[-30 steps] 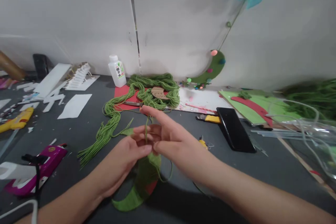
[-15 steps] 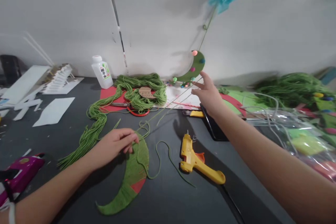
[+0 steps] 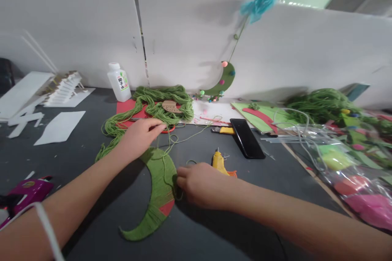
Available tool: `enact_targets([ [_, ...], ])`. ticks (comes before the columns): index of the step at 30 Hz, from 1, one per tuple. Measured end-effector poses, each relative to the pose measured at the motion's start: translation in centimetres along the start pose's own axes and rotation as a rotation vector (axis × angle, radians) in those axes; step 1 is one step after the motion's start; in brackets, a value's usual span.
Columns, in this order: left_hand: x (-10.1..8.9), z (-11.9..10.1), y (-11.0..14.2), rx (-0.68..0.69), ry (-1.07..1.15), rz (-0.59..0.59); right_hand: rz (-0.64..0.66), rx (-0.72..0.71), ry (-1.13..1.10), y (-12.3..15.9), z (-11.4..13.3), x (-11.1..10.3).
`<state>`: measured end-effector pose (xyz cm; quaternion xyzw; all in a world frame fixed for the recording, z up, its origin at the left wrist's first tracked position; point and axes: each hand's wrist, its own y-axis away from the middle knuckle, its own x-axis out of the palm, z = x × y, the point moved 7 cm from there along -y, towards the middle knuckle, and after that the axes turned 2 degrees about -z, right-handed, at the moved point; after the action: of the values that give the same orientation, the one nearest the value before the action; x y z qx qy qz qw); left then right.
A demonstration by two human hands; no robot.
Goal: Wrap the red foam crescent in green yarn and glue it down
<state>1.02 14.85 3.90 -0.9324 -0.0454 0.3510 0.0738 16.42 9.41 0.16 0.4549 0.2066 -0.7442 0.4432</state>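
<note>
A crescent (image 3: 157, 171) wrapped in green yarn lies on the dark table, with a red patch bare near its lower right edge. Loose green yarn (image 3: 165, 167) loops over its upper part. My left hand (image 3: 139, 136) is above the crescent's top, closed in a pinch from which a thin strand seems to hang. Just under its fingertips show the red handles of a pair of scissors (image 3: 170, 129), mostly covered. Beside the crescent's right edge, my right hand (image 3: 202, 183) has its fingers curled on the loose yarn; the fingertips are partly hidden.
A yellow glue gun (image 3: 219, 162) lies behind my right hand. Further back are a phone (image 3: 247, 138), a utility knife (image 3: 225, 130), a green yarn skein (image 3: 171, 98) and a white bottle (image 3: 119, 83). A decorated crescent (image 3: 225, 83) leans at the wall.
My right hand first drew the strand out far to the right, then came back down beside the crescent. My left hand rose from the crescent's top towards the scissors.
</note>
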Motion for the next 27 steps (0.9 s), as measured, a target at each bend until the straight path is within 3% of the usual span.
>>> enact_targets([
  [4, 0.7, -0.6, -0.4, -0.023, 0.093, -0.126, -0.139, 0.128, -0.262, -0.5, -1.4, -3.9],
  [7, 1.5, -1.6, 1.0, -0.038, 0.161, -0.167, -0.337, 0.131, -0.66, -0.9, -1.4, -7.2],
  [10, 3.9, -3.1, 2.6, -0.038, 0.308, 0.051, -0.525, 0.074, -1.048, -1.7, -1.2, -9.7],
  [12, 5.7, -3.8, 3.6, -0.052, 0.437, 0.263, -0.64, 0.043, -1.101, -2.3, -1.7, -11.5],
  [14, 6.4, -3.8, 4.2, -0.082, 0.488, 0.368, -0.783, 0.038, -1.127, -2.5, -2.9, -13.4],
  [18, 4.6, -1.6, 4.3, -0.113, 0.325, 0.22, -1.005, 0.104, -1.113, -1.0, -6.3, -16.5],
  [23, 1.0, 0.5, 3.9, -0.084, 0.144, -0.033, -1.079, 0.223, -1.028, 1.1, -8.8, -16.7],
  [27, 0.1, 1.2, 3.6, -0.117, 0.136, -0.025, -1.091, 0.262, -0.906, 1.1, -10.5, -16.5],
])
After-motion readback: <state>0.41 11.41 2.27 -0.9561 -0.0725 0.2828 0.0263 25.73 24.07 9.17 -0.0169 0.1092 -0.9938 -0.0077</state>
